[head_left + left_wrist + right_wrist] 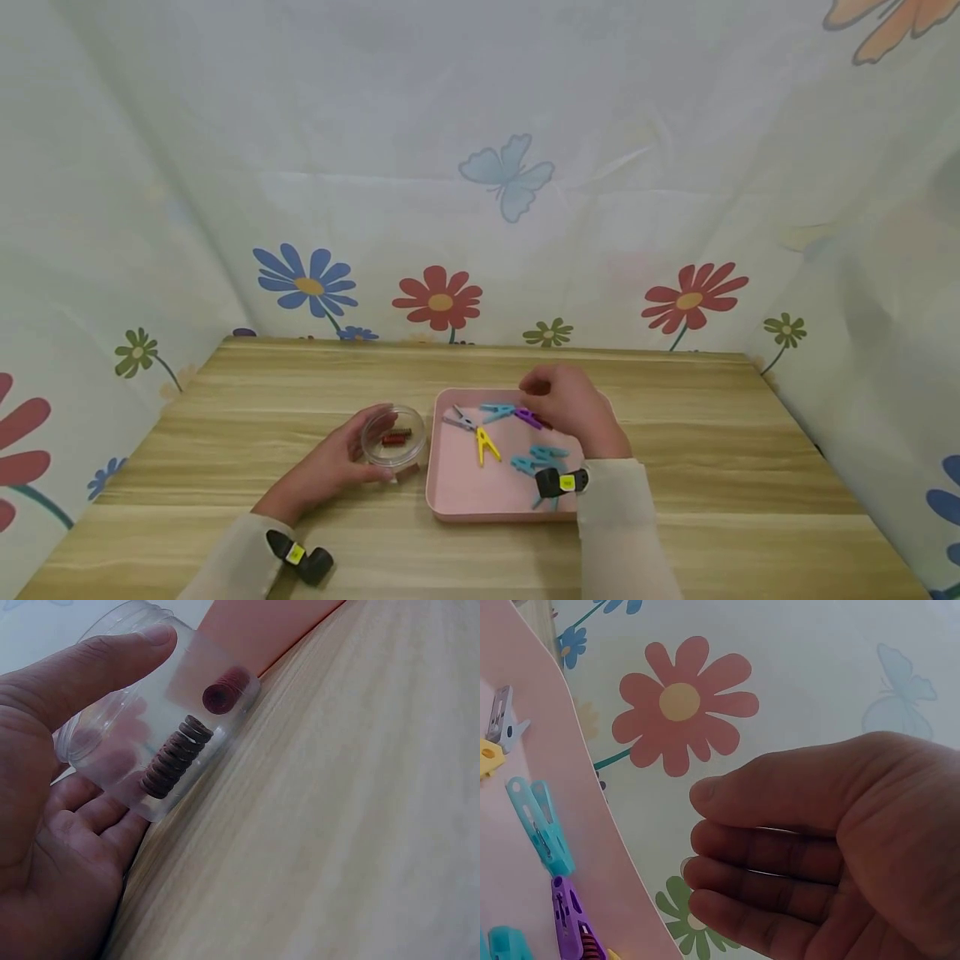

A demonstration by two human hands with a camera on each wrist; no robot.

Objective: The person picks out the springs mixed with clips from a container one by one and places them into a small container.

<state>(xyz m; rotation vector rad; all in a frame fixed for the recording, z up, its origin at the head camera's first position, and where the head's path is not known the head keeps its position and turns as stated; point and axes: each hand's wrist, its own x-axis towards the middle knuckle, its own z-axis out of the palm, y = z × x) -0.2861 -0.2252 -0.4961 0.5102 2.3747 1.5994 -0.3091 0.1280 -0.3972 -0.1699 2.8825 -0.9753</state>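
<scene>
My left hand (337, 458) grips a clear plastic jar (187, 697) left of the pink tray, thumb on one side and fingers round the other. The jar's mouth is uncovered. Inside lie a dark spring (176, 757) and a red spring (226, 690). My right hand (570, 404) hovers over the tray's far right part, fingers loosely bent, with nothing between thumb and fingers in the right wrist view. Nearest to it is a purple clothespin (568, 915), with a red coil (590, 946) by its lower end. A light blue clothespin (498, 410) lies against the purple one.
The pink tray (450, 507) also holds a grey clothespin (460, 420), a yellow clothespin (483, 439) and several more light blue clothespins (549, 453), partly behind the right wrist's camera. Beneath everything is a wooden table (300, 367), backed by a flower-patterned curtain (375, 208).
</scene>
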